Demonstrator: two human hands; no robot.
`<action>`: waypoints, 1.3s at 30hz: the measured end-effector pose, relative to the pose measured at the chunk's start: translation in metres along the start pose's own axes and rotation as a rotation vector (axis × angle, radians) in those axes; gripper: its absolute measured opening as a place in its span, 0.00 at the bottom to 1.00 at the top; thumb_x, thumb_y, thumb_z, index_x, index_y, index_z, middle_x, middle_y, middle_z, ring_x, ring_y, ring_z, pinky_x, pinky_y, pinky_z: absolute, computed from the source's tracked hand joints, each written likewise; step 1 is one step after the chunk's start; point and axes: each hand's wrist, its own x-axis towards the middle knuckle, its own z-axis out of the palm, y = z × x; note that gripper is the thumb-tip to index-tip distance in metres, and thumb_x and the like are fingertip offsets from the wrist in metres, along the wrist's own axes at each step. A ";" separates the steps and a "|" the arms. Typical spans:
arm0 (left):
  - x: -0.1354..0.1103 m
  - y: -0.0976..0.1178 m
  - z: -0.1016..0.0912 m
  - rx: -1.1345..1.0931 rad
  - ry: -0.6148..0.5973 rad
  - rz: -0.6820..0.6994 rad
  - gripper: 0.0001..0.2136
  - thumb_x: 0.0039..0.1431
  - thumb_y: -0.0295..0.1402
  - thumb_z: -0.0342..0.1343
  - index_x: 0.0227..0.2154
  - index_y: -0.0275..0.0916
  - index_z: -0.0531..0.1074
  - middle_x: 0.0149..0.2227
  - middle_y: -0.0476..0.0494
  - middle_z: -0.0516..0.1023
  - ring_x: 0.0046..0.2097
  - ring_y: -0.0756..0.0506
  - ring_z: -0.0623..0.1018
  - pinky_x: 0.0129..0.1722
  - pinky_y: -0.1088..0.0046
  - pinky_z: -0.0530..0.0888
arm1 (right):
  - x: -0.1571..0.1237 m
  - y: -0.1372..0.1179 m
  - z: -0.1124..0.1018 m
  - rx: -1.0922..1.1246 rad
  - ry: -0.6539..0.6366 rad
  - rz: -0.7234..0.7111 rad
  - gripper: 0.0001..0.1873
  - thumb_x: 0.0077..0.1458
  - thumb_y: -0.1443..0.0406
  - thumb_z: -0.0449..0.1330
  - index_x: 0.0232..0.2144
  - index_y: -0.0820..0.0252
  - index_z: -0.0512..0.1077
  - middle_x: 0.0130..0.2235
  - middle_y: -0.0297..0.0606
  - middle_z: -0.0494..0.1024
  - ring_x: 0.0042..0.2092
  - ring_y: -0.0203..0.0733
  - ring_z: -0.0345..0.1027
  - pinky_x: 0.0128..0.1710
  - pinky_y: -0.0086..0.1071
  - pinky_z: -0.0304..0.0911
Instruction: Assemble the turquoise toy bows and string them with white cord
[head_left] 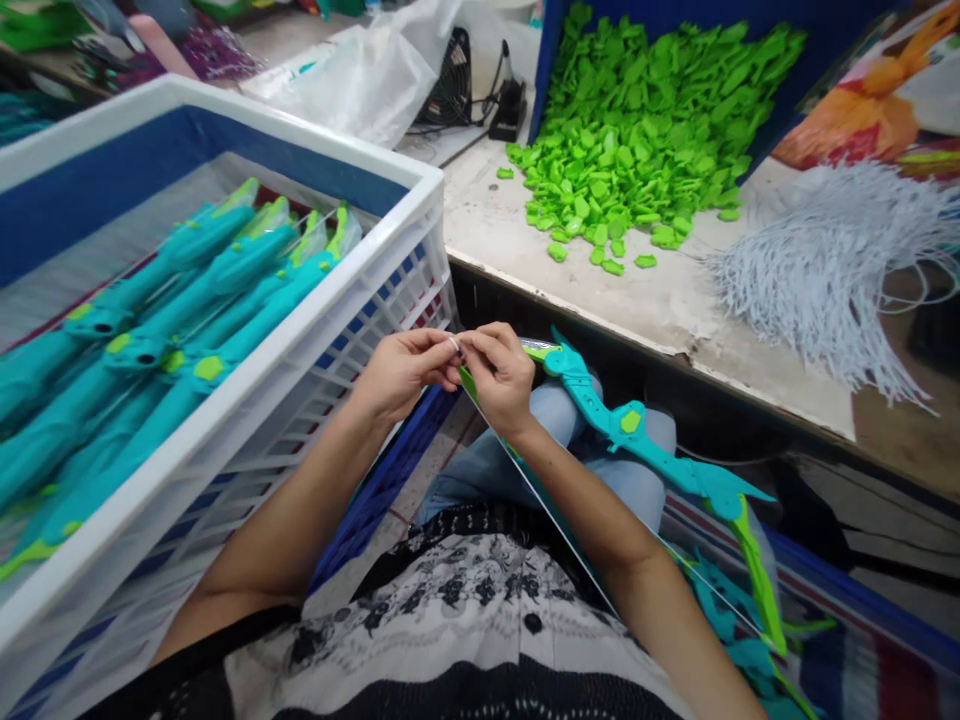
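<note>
A teal and green toy bow (664, 462) lies across my lap, its near end reaching up to my hands. A thin white string (553, 497) runs from its far lower end, under my right forearm, to my fingers. My left hand (409, 372) is closed in a pinch on a short white loop of that string. Close against it, my right hand (501, 378) pinches the string at the bow's tip, fingertips nearly touching the left ones. The exact fastening point is hidden between the fingers.
To the left stands a white plastic crate (431, 185) holding several finished-looking teal bows (217, 300). On the bench, green plastic pieces (637, 140) spill from a blue bin (553, 50). A bundle of white strings (832, 270) hangs at the bench edge. More teal parts (720, 605) sit at lower right.
</note>
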 end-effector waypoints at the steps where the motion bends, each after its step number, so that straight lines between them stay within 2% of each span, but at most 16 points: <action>1: 0.000 0.000 0.001 -0.015 0.007 0.006 0.16 0.38 0.38 0.69 0.26 0.32 0.73 0.22 0.47 0.75 0.21 0.53 0.73 0.20 0.78 0.72 | 0.001 0.000 0.000 0.006 -0.014 -0.006 0.09 0.59 0.64 0.54 0.35 0.54 0.75 0.34 0.35 0.71 0.37 0.35 0.67 0.38 0.30 0.66; 6: 0.001 -0.006 0.014 -0.109 0.091 0.029 0.14 0.40 0.37 0.67 0.24 0.34 0.69 0.20 0.50 0.73 0.20 0.53 0.72 0.20 0.78 0.71 | 0.004 0.000 -0.005 -0.068 -0.098 -0.084 0.14 0.60 0.66 0.53 0.45 0.53 0.74 0.37 0.37 0.72 0.38 0.36 0.68 0.38 0.31 0.67; 9: 0.004 -0.008 0.016 -0.175 0.122 0.013 0.09 0.44 0.32 0.62 0.22 0.34 0.68 0.20 0.50 0.73 0.21 0.53 0.73 0.22 0.78 0.72 | 0.009 0.000 -0.012 -0.138 -0.138 -0.171 0.13 0.59 0.66 0.54 0.43 0.53 0.75 0.35 0.37 0.72 0.37 0.36 0.68 0.37 0.32 0.67; 14: 0.004 -0.006 0.008 -0.306 0.003 -0.074 0.02 0.44 0.26 0.58 0.22 0.32 0.72 0.24 0.46 0.77 0.27 0.50 0.77 0.30 0.74 0.75 | 0.021 0.004 -0.025 -0.135 -0.254 -0.238 0.09 0.58 0.67 0.56 0.37 0.54 0.76 0.34 0.37 0.73 0.36 0.37 0.69 0.35 0.31 0.67; 17: 0.003 -0.004 0.004 -0.246 -0.038 -0.090 0.04 0.42 0.24 0.60 0.25 0.31 0.74 0.26 0.44 0.78 0.28 0.50 0.78 0.33 0.74 0.75 | 0.023 0.008 -0.029 -0.254 -0.278 -0.361 0.07 0.57 0.68 0.57 0.35 0.55 0.75 0.34 0.38 0.74 0.37 0.39 0.68 0.37 0.34 0.66; 20: 0.004 -0.004 0.002 -0.145 -0.060 -0.070 0.07 0.43 0.27 0.63 0.28 0.32 0.74 0.23 0.45 0.77 0.26 0.51 0.77 0.29 0.75 0.74 | 0.022 0.010 -0.028 -0.324 -0.266 -0.428 0.07 0.57 0.68 0.56 0.34 0.56 0.74 0.34 0.40 0.73 0.37 0.40 0.66 0.38 0.35 0.65; 24: 0.004 -0.006 0.001 0.068 -0.012 0.018 0.08 0.45 0.33 0.64 0.26 0.34 0.74 0.16 0.52 0.69 0.18 0.54 0.68 0.17 0.80 0.63 | 0.019 0.007 -0.027 -0.253 -0.240 -0.308 0.06 0.58 0.69 0.54 0.32 0.59 0.72 0.33 0.38 0.71 0.35 0.37 0.66 0.35 0.31 0.64; 26: 0.003 -0.006 -0.001 0.164 0.019 0.033 0.09 0.45 0.35 0.64 0.24 0.34 0.75 0.14 0.53 0.68 0.17 0.55 0.65 0.17 0.80 0.60 | 0.018 0.006 -0.028 -0.212 -0.256 -0.256 0.07 0.59 0.68 0.54 0.31 0.59 0.71 0.32 0.37 0.71 0.34 0.35 0.66 0.35 0.30 0.64; 29: 0.002 -0.005 -0.003 0.252 0.055 0.046 0.12 0.42 0.38 0.65 0.24 0.33 0.78 0.20 0.49 0.75 0.22 0.53 0.69 0.24 0.78 0.65 | 0.013 0.007 -0.030 -0.227 -0.285 -0.259 0.08 0.60 0.67 0.53 0.31 0.60 0.71 0.32 0.37 0.71 0.34 0.35 0.66 0.35 0.29 0.63; 33: -0.004 -0.002 -0.004 0.461 0.038 0.120 0.13 0.45 0.40 0.63 0.26 0.34 0.80 0.26 0.46 0.80 0.28 0.49 0.74 0.30 0.76 0.68 | 0.006 0.011 -0.028 -0.404 -0.321 -0.313 0.10 0.61 0.66 0.51 0.30 0.60 0.70 0.31 0.38 0.70 0.34 0.36 0.64 0.34 0.30 0.61; 36: -0.007 -0.002 -0.003 0.637 0.015 0.212 0.11 0.49 0.38 0.59 0.26 0.34 0.80 0.23 0.48 0.78 0.27 0.49 0.73 0.27 0.77 0.66 | 0.007 0.015 -0.021 -0.483 -0.269 -0.220 0.10 0.59 0.67 0.52 0.27 0.61 0.69 0.30 0.38 0.69 0.32 0.36 0.63 0.32 0.30 0.59; 39: -0.009 -0.009 0.000 0.634 0.070 0.280 0.10 0.51 0.37 0.58 0.27 0.34 0.79 0.25 0.46 0.78 0.29 0.49 0.74 0.28 0.77 0.68 | 0.010 0.017 -0.024 -0.428 -0.266 -0.095 0.09 0.58 0.66 0.52 0.28 0.60 0.69 0.30 0.37 0.71 0.32 0.36 0.64 0.33 0.29 0.59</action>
